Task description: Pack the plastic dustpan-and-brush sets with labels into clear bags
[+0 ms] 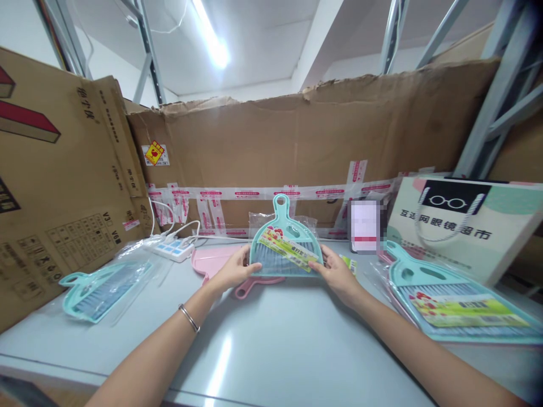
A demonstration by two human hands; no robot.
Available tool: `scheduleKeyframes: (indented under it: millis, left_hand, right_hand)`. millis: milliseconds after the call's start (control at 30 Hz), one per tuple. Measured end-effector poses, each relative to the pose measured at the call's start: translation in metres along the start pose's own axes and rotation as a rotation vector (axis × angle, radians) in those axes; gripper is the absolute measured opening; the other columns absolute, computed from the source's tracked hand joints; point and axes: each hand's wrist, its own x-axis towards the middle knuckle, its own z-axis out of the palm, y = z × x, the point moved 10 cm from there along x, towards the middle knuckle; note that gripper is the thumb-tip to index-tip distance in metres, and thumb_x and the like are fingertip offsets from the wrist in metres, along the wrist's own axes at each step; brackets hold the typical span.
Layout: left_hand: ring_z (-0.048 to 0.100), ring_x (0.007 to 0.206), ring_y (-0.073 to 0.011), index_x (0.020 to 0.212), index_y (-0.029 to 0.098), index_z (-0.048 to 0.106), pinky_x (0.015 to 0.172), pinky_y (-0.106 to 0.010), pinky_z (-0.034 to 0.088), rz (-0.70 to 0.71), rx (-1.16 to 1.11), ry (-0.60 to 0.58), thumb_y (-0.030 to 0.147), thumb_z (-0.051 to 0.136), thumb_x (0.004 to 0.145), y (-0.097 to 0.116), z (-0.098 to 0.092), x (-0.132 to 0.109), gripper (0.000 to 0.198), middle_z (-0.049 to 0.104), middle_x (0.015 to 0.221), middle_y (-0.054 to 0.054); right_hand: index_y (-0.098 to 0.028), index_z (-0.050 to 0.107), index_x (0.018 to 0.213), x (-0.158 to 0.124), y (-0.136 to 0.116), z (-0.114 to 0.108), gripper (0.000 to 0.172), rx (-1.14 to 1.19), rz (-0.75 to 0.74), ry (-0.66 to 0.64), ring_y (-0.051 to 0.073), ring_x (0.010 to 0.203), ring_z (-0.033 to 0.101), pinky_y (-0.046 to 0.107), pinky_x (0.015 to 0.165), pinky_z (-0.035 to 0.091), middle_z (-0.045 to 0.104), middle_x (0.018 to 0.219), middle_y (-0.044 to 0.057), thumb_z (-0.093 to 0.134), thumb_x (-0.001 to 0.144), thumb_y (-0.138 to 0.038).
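Held upright by its two sides is a mint-green dustpan and brush set (285,240) in a clear plastic bag, with grey-blue bristles and a slanted green label. My left hand (235,270) grips its left edge, thumb on the front. On the opposite edge, my right hand (338,274) is closed the same way. Behind and below the set lie pink dustpan parts (214,262) on the table, partly hidden by the set and my hands. One more bagged green set (106,289) lies to the left. At right, a labelled green set (458,294) rests over a pink piece.
A white power strip (171,249) with plugged-in cables sits at the back left of the grey table (271,350). A phone (363,226) stands against the cardboard (271,141) behind. Large boxes (63,169) bound the left, and a white paper bag (466,226) stands at right.
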Motion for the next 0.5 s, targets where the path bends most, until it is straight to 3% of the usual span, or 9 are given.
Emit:
scheduleKeyframes:
  millis: [233, 333, 433, 500]
  left_hand:
    - [0.056, 0.101, -0.0209, 0.112, 0.015, 0.050, 0.089, -0.035, 0.042, -0.015, -0.028, -0.007, 0.030, 0.067, 0.070, 0.005, 0.004, -0.003, 0.047, 0.059, 0.111, -0.010]
    - [0.056, 0.100, -0.0194, 0.112, 0.016, 0.050, 0.086, -0.033, 0.044, -0.012, -0.093, -0.020, 0.034, 0.065, 0.072, 0.014, 0.008, -0.006, 0.046, 0.059, 0.109, -0.010]
    - [0.059, 0.087, -0.0162, 0.111, 0.017, 0.048, 0.073, -0.029, 0.047, -0.001, -0.145, 0.029, 0.044, 0.062, 0.072, 0.021, 0.002, -0.006, 0.049, 0.060, 0.100, -0.008]
    - [0.058, 0.080, -0.0141, 0.108, 0.017, 0.049, 0.068, -0.027, 0.046, 0.002, -0.159, 0.098, 0.049, 0.059, 0.073, 0.022, -0.006, -0.005, 0.048, 0.060, 0.096, -0.007]
  right_hand:
    - [-0.022, 0.057, 0.098, -0.002, 0.002, -0.002, 0.041, 0.013, 0.038, 0.034, 0.021, 0.093, 0.060, 0.039, 0.086, 0.045, 0.066, 0.099, 0.005, 0.068, 0.059, -0.029]
    - [-0.021, 0.059, 0.095, -0.003, -0.009, -0.006, 0.042, 0.044, 0.090, 0.050, 0.022, 0.087, 0.061, 0.039, 0.081, 0.047, 0.068, 0.092, 0.005, 0.070, 0.055, -0.031]
    - [-0.022, 0.063, 0.087, -0.010, -0.029, -0.033, 0.038, 0.086, 0.156, 0.114, 0.023, 0.075, 0.063, 0.037, 0.071, 0.050, 0.069, 0.085, 0.005, 0.071, 0.051, -0.030]
    - [-0.022, 0.066, 0.080, -0.023, -0.037, -0.073, 0.031, 0.083, 0.246, 0.234, 0.023, 0.066, 0.062, 0.036, 0.061, 0.049, 0.069, 0.081, 0.006, 0.070, 0.050, -0.027]
